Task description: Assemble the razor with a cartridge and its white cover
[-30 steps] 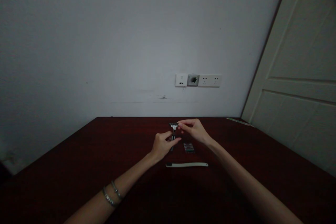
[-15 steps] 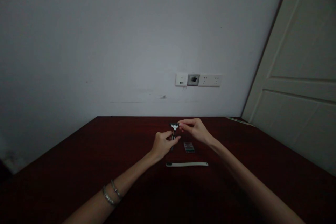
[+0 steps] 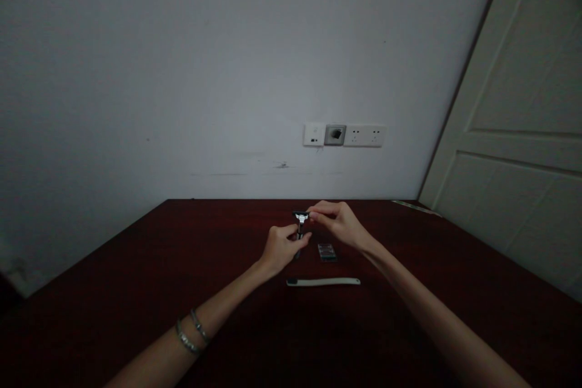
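Observation:
A razor (image 3: 301, 218) with a silver neck and a dark head stands upright above the table, its head at the top. My left hand (image 3: 282, 245) is closed around its handle, thumb and fingers on either side. The fingertips of my right hand (image 3: 339, 219) pinch the right end of the razor's head. Below the right hand, a small clear plastic case (image 3: 327, 252) lies on the table; its contents are too small to make out. Closer to me lies a long, thin white-handled toothbrush-like thing (image 3: 324, 282) with a dark left end.
The dark red table (image 3: 218, 236) reaches back to a pale wall. Wall sockets and switch plates (image 3: 344, 135) sit above its far edge. A white panelled door (image 3: 513, 145) stands at the right, and a thin flat strip (image 3: 416, 208) lies at the far right corner.
The whole view has shifted very slightly. Both hands keep their hold on the razor, with hardly any visible movement.

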Tool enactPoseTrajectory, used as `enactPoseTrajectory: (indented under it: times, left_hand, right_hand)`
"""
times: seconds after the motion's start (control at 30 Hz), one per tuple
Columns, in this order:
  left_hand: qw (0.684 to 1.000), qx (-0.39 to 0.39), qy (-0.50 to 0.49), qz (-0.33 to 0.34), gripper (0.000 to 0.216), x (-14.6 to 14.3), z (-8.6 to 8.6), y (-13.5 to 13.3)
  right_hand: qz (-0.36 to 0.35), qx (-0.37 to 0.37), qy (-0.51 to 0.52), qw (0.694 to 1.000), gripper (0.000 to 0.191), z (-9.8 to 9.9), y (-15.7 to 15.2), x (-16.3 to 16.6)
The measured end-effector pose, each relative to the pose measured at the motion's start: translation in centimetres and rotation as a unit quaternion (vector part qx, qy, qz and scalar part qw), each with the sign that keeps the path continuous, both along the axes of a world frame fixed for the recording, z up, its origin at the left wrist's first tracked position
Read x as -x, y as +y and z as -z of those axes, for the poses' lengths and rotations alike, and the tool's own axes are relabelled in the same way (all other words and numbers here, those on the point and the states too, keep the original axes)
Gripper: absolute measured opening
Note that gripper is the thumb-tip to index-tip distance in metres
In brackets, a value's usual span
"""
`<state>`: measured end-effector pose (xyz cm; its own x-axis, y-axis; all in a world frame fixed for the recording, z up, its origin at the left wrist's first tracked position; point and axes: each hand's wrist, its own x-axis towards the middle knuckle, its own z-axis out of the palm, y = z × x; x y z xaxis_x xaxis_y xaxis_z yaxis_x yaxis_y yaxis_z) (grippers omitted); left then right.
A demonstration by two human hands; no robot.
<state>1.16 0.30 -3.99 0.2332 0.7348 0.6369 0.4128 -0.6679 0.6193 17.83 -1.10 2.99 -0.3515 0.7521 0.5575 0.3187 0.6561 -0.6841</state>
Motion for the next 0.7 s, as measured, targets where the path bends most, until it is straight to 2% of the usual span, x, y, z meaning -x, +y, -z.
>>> enactPoseTrajectory:
  times: [0.4,0.7]
  left_hand:
    - [1.000,0.016,-0.001,0.000,0.035,-0.11,-0.23,-0.10]
    - [1.000,0.028,-0.005,0.003,0.034,-0.13,-0.30,-0.08]
  right_hand:
    - [-0.005,-0.070,-0.012,0.997,0.019,0.51,0.28,-0.07]
    - [-0.004,-0.078,-0.014,0.997,0.018,0.43,0.23,-0.10]
